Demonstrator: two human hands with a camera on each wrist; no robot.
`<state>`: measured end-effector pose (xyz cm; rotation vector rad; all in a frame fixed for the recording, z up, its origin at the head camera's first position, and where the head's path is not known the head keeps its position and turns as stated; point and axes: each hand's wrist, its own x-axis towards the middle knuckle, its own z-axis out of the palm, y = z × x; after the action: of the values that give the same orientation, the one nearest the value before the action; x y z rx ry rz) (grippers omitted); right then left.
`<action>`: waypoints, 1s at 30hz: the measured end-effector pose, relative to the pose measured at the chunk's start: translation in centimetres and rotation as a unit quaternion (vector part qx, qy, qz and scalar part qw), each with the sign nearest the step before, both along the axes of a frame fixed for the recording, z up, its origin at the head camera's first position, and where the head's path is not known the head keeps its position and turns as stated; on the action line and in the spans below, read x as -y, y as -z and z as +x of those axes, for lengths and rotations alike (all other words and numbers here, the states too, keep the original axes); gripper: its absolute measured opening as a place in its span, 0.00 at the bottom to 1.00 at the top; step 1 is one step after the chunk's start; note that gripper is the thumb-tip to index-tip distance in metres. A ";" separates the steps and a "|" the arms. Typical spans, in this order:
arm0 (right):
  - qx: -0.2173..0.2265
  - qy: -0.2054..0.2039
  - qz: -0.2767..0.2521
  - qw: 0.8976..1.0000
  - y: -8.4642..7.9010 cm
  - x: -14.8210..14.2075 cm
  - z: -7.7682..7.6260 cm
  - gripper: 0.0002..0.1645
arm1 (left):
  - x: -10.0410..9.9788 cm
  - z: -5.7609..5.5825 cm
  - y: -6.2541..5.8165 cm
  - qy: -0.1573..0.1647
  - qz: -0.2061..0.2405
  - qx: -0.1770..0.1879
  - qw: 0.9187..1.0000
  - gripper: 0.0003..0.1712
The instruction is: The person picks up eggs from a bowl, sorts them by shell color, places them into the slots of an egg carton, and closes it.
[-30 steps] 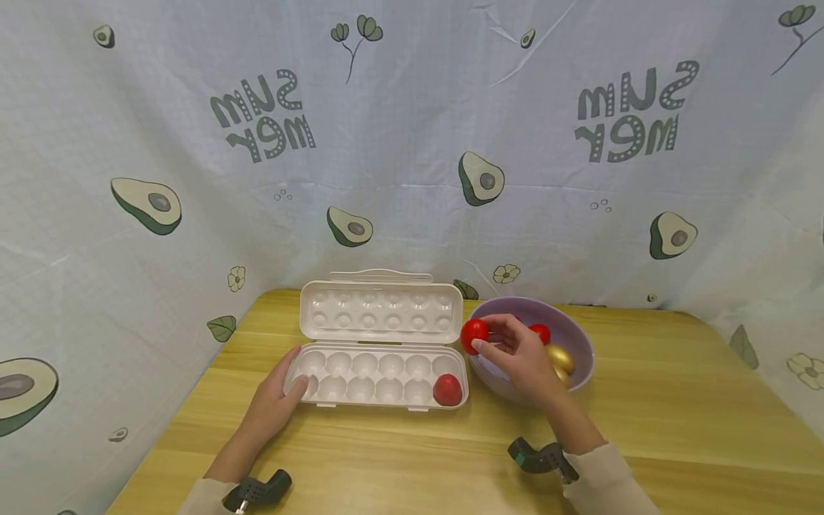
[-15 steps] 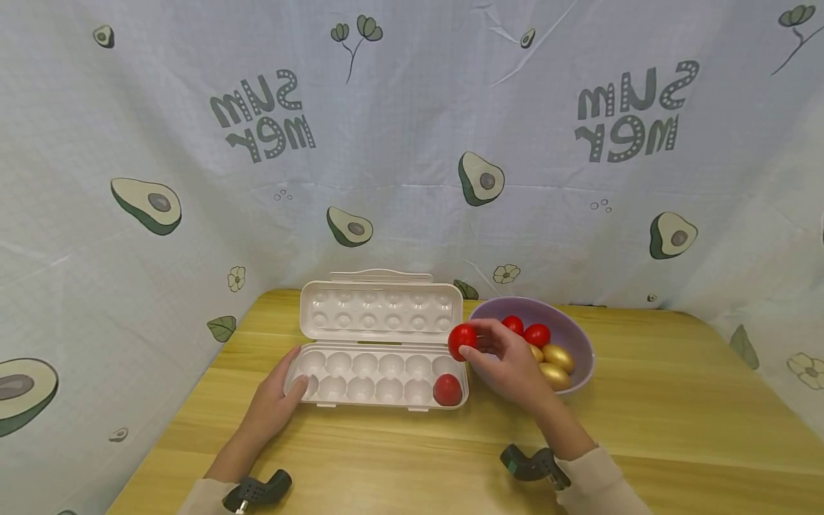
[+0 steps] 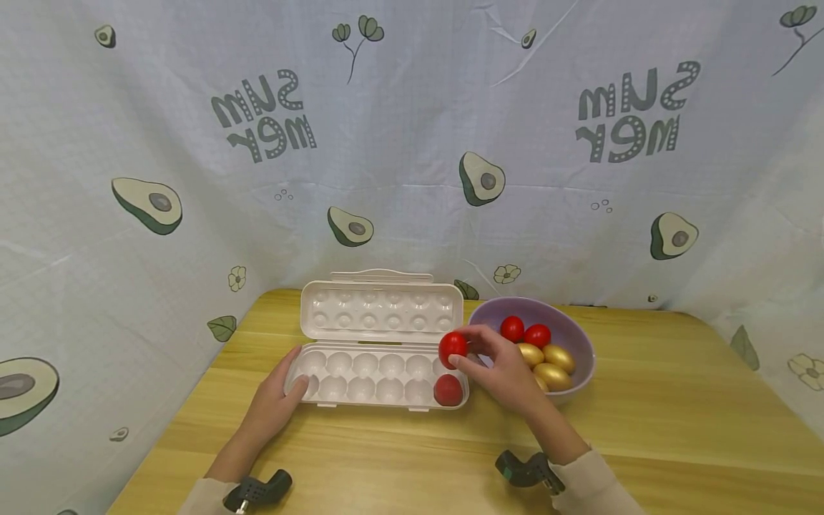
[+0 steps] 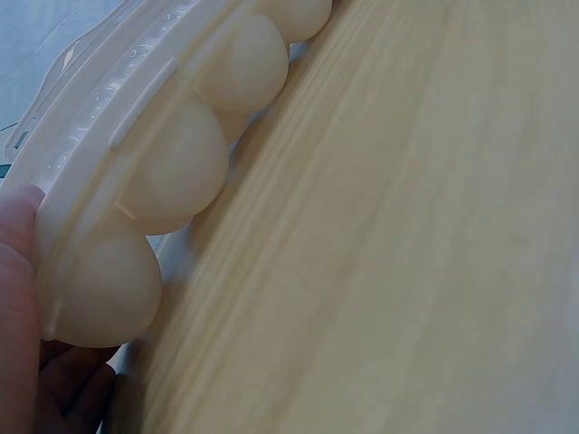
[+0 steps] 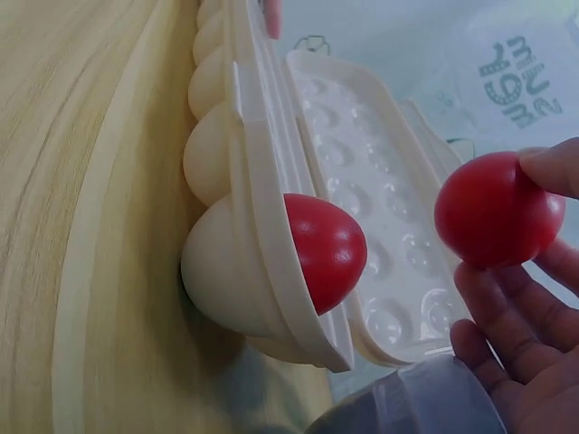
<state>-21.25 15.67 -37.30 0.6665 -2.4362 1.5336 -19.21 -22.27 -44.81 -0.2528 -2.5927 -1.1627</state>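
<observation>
A cream plastic egg box (image 3: 380,405) lies with its lid (image 3: 382,312) folded back. My left hand (image 3: 269,404) grips its left end; in the left wrist view the thumb (image 4: 18,298) lies along the end and fingers curl beneath. My right hand (image 3: 505,372) pinches a red egg (image 3: 453,350) between thumb and fingertips, over the back right cup. In the right wrist view this held egg (image 5: 498,210) hangs apart from another red egg (image 5: 327,249), which sits in the front right cup. The other cups in sight hold nothing.
Right of the egg box, a purple bowl (image 3: 576,336) contains red eggs (image 3: 537,335) and several gold eggs (image 3: 552,376). Both stand on a wooden table (image 3: 399,458). A printed cloth (image 3: 412,143) hangs behind it. Dark devices (image 3: 257,491) are strapped to both wrists.
My right hand has carried the red egg left from the bowl's rim to above the box's back right cup, uncovering more eggs in the bowl. The left hand has stayed put.
</observation>
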 end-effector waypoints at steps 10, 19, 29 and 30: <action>0.003 -0.010 0.011 1.000 0.1 0.3 0.2 0.23 | -0.1 0.0 0.0 0.000 0.002 0.000 1.000 0.32; -0.004 -0.014 0.028 1.000 0.4 0.5 0.2 0.22 | 0.0 -0.1 0.1 0.000 -0.001 -0.008 1.000 0.32; -0.022 -0.040 0.071 0.996 0.4 0.5 0.4 0.21 | -0.1 0.0 0.0 -0.001 0.002 0.005 1.000 0.32; -0.021 -0.043 0.073 0.996 0.0 0.6 0.6 0.20 | -0.1 0.0 0.0 -0.002 0.002 0.006 1.000 0.32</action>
<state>-20.61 15.09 -37.35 0.8320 -2.5366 1.3663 -19.21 -22.17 -44.78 -0.2392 -2.5991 -1.1722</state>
